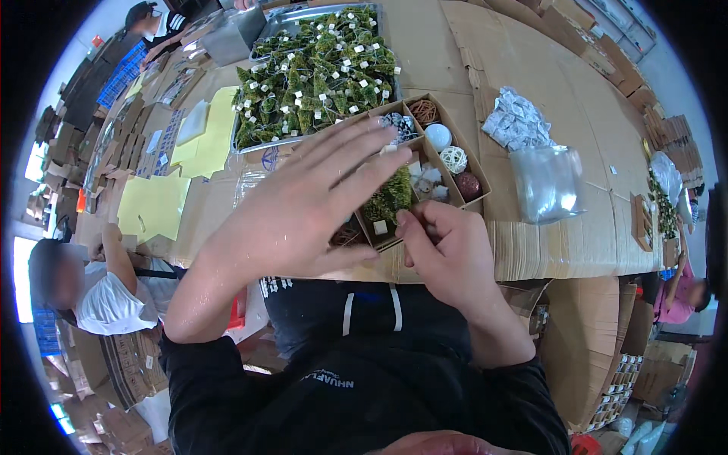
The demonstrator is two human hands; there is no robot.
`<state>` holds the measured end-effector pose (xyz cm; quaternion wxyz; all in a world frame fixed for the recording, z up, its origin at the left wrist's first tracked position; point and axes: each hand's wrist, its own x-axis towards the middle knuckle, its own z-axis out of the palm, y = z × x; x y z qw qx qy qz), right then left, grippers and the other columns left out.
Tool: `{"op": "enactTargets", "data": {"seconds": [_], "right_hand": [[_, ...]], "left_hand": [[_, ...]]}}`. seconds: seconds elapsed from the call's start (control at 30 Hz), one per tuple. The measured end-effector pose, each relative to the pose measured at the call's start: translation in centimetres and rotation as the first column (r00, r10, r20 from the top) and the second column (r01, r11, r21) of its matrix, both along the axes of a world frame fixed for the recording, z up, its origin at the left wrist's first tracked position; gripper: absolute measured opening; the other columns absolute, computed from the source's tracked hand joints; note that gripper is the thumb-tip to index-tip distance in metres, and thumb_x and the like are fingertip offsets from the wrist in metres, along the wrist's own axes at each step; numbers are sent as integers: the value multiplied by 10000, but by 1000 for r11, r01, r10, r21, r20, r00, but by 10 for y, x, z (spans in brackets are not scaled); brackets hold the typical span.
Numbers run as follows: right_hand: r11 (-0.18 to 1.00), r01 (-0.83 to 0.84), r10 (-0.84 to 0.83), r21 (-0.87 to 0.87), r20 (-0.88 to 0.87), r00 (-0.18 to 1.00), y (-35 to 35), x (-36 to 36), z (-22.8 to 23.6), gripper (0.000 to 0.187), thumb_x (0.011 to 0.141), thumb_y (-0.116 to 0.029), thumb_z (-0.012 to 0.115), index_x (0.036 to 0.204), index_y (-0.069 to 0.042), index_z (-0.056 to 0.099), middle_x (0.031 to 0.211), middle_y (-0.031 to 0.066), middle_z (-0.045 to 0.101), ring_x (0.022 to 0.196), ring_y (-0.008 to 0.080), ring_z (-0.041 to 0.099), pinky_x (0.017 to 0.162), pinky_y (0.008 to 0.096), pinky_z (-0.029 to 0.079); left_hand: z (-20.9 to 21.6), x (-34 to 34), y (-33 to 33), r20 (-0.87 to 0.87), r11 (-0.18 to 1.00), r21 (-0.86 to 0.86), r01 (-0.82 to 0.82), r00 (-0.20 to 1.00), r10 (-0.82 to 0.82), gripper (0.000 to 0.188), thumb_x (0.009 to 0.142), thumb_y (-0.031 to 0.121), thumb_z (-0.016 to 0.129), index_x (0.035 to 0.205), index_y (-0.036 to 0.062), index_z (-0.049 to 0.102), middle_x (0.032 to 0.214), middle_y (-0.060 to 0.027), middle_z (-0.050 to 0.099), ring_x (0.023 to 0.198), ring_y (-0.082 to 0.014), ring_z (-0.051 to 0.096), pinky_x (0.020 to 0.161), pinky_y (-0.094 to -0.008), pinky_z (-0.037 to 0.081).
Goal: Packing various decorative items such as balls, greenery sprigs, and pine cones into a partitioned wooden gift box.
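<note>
My left hand [303, 208] hovers with fingers spread, holding nothing; my right hand [447, 254] has its fingertips pinching the green moss piece [388, 199] in the partitioned brown cardboard box [476, 173].

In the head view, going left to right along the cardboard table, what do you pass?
Yellow sheets → left hand → right hand → clear plastic bag → small brown box at the right edge.

A packing workshop: cardboard-covered worktable [531, 243], metal tray of tagged moss pieces [315, 72], stacked cartons [607, 364], other workers nearby.
</note>
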<state>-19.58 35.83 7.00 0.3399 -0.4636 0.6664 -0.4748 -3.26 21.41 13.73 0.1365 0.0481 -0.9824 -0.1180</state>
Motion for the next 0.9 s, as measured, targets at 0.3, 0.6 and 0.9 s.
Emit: {"op": "enactTargets", "data": {"seconds": [0.3, 0.6, 0.9], "right_hand": [[998, -36, 5, -49, -521, 854, -11, 6, 7, 269, 886, -193, 626, 688, -12, 605, 659, 216, 626, 626, 408, 636, 597, 496, 515], [931, 362, -355, -44, -342, 870, 2, -75, 26, 237, 910, -250, 671, 875, -20, 716, 700, 148, 672, 601, 274, 651, 562, 367, 483], [788, 540, -24, 296, -862, 507, -126, -311, -97, 435, 824, -349, 648, 1052, 15, 718, 1084, 251, 696, 1016, 397, 680, 895, 476, 532]], "left_hand": [[-52, -7, 19, 55, 995, 104, 7, 998, -12, 962, 721, 305, 796, 1499, -19, 330, 1549, -194, 359, 1453, -346, 331, 1194, -455, 283], [-55, -9, 25, 168, 999, -30, -20, 986, 25, 878, 797, 313, 710, 1469, -96, 321, 1562, -252, 302, 1473, -384, 274, 1205, -457, 249], [-63, -11, 27, 124, 994, -112, -10, 992, 24, 853, 817, 341, 684, 1440, -128, 336, 1544, -286, 308, 1466, -394, 282, 1206, -455, 248]]}}
